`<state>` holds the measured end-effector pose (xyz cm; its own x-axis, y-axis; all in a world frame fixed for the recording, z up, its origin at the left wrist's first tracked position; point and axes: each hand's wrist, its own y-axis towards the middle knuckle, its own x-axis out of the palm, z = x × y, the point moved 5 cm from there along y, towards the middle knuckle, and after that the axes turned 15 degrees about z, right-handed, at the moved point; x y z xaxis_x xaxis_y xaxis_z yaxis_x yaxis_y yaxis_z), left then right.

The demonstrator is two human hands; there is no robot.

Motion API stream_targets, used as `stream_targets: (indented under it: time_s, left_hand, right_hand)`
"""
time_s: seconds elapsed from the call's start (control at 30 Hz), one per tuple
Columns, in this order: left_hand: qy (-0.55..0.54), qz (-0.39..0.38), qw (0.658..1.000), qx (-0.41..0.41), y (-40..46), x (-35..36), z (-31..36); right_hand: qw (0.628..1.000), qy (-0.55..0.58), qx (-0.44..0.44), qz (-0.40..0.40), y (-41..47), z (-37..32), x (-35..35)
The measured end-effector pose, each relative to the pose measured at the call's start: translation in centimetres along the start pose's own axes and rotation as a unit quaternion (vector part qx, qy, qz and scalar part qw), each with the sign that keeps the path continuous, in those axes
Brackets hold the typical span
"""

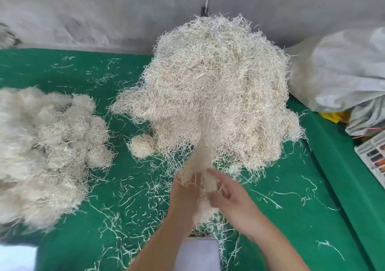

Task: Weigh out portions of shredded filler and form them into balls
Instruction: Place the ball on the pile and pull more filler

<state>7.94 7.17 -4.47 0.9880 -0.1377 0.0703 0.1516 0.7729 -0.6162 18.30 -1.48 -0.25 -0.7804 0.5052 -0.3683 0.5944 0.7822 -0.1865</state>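
Looking down from the head camera, both hands met at the near edge of a big heap of shredded filler (216, 91) on the green counter (302, 218). The left hand (184, 195) had its grip closed on a tuft of filler (205, 184), strands poking out between its fingers. A stretched rope of shreds (200, 147) ran from that tuft up into the heap, so the held portion lay at the heap's near foot and was still joined to it. The right hand (231, 195) lay just beside the left, its fingers loose and spread across the same tuft, touching it rather than clasping it. Below the hands, more filler (205, 210) sat piled over a pale flat surface (198, 252) at the counter's near edge; what that surface was could not be told.

To the left, well apart from the hands, a mound of finished balls (52, 145) was blurred. One small ball (142, 145) sat alone just beside the heap's left foot. Loose strands (125, 200) littered the counter. A crumpled grey bag (343, 72) lay at the right, with a compartmented tray (373, 156) near it.
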Motion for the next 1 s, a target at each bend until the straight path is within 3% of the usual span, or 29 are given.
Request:
stream_targets:
  time_s: [0.1, 0.17, 0.23, 0.3, 0.47, 0.57, 0.7, 0.8, 0.9, 0.97, 1.0]
  left_hand:
    - [0.088, -0.028, 0.990, 0.104, -0.4, 0.2, 0.6]
    - [0.167, -0.094, 0.963, 0.188, -1.1, 0.5, 0.6]
    - [0.217, -0.163, 0.938, 0.216, -2.1, 0.8, 0.2]
    - [0.263, -0.189, 0.915, 0.241, -2.5, 0.5, 0.0]
    - [0.352, -0.172, 0.893, 0.220, -0.9, -2.5, 1.4]
    - [0.376, -0.181, 0.881, 0.225, -0.3, -3.6, 2.2]
    - [0.422, -0.181, 0.864, 0.206, 0.2, -4.5, 3.0]
    - [0.474, -0.179, 0.843, 0.182, 0.1, -6.4, 2.5]
    - [0.543, -0.189, 0.802, 0.162, 0.0, -9.4, 1.5]
    - [0.521, -0.176, 0.825, 0.135, 0.6, -11.3, 1.0]
    - [0.494, -0.143, 0.848, 0.131, 1.1, -12.1, 1.1]
  right_hand:
    - [0.983, -0.029, 0.003, 0.183, 1.6, -1.4, -2.8]
    - [0.986, -0.024, 0.094, 0.133, 3.4, -2.5, -2.0]
    - [0.975, 0.072, 0.208, 0.040, 5.2, -2.9, -0.8]
    - [0.967, 0.097, 0.229, 0.053, 7.4, -3.1, -1.5]
    - [0.925, 0.212, 0.305, 0.077, 11.3, -1.0, -2.5]
    - [0.923, 0.220, 0.304, 0.085, 13.1, 0.0, -1.8]
    - [0.963, 0.059, 0.217, 0.150, 14.9, -0.8, -2.0]
    - [0.960, 0.002, 0.184, 0.213, 16.3, -1.2, -3.3]
    - [0.895, 0.190, 0.300, 0.271, 18.1, 0.7, -6.4]
    - [0.831, 0.340, 0.332, 0.289, 19.2, 1.7, -8.4]
    - [0.841, 0.329, 0.310, 0.298, 19.8, 2.0, -9.3]
